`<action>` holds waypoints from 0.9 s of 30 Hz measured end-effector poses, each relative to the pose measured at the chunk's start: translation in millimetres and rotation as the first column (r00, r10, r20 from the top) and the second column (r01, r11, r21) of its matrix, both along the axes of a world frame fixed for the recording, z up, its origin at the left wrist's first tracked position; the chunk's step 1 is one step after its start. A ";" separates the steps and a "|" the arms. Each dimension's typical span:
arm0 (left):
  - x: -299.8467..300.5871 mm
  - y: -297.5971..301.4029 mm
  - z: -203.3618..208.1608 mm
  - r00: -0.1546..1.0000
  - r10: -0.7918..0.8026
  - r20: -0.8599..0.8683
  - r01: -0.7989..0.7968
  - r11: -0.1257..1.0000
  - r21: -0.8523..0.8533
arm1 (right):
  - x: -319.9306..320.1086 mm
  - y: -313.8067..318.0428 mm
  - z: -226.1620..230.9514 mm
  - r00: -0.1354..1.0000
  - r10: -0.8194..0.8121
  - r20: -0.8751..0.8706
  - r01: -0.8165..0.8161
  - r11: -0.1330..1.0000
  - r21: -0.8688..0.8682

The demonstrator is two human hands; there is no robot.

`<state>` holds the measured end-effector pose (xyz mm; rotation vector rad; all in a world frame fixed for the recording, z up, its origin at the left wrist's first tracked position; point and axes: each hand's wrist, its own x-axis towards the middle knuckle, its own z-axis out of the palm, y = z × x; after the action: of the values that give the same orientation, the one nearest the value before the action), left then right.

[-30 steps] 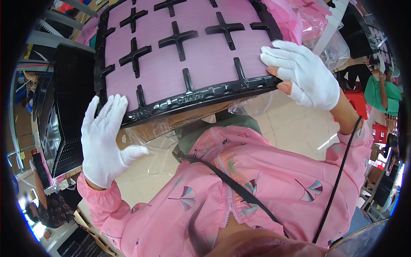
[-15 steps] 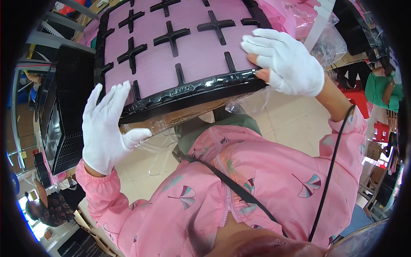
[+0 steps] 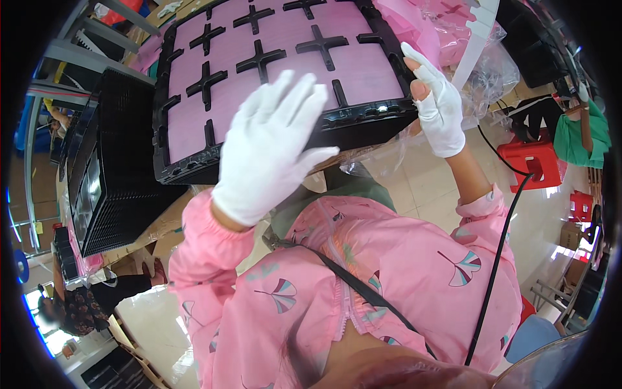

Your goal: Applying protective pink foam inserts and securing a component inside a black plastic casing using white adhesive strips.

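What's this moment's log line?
left hand: open, over tray near edge | right hand: at tray right side, contact unclear | pink sheet: inside tray rim

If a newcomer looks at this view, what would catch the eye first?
Probably the black plastic tray with pink sheeting and black crosses, at the top centre. The white-gloved left hand appears over its near edge, the white-gloved right hand beside its right corner. A bright red plastic stool stands at the right.

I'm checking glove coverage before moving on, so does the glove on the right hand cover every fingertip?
No, bare skin shows at two fingertips of the right hand, outside the white glove.
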<state>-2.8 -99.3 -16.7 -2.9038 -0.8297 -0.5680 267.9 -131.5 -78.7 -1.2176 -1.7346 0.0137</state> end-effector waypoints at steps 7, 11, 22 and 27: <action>28.2 14.1 -22.7 1.000 0.003 0.022 -0.005 0.994 0.109 | -10.9 -13.8 5.2 0.935 -0.016 -0.355 -0.055 0.980 -0.190; 28.8 9.4 -20.4 0.999 0.030 0.034 -0.034 0.995 0.097 | -7.7 -11.9 3.4 0.873 0.005 -0.488 -0.107 0.978 -0.180; 33.6 0.5 -8.8 0.995 0.098 0.008 -0.096 0.958 0.268 | -17.2 -23.4 24.6 0.803 0.041 -0.595 -0.116 0.989 -0.087; 29.3 -3.9 -4.2 0.986 0.164 0.043 -0.167 0.901 0.400 | -17.7 -22.3 32.2 0.833 0.114 -0.541 -0.140 0.990 -0.007</action>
<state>26.6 -103.2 -20.9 -2.4336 -0.8349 -0.6466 250.2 -153.8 -46.4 -1.0013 -1.3117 0.4418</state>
